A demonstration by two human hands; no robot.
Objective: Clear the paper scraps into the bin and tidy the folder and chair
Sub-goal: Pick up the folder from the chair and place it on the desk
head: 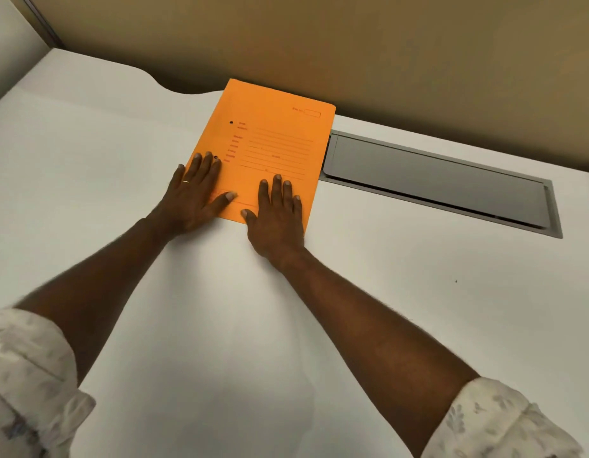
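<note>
1. The orange folder (270, 150) lies closed and flat on the white desk (88, 193), with its far edge against the tan partition (352, 44).
2. The folder's right edge sits just beside the grey cable-tray lid (435, 180) recessed in the desk.
3. The left hand (194, 196) rests palm down, fingers spread, across the folder's near left edge; it grasps nothing. A ring shows on one finger.
4. The right hand (276, 219) presses flat on the folder's near right corner, fingers extended, nothing gripped.
5. Both rolled, patterned sleeves (25, 375) show at the frame's lower corners.
</note>
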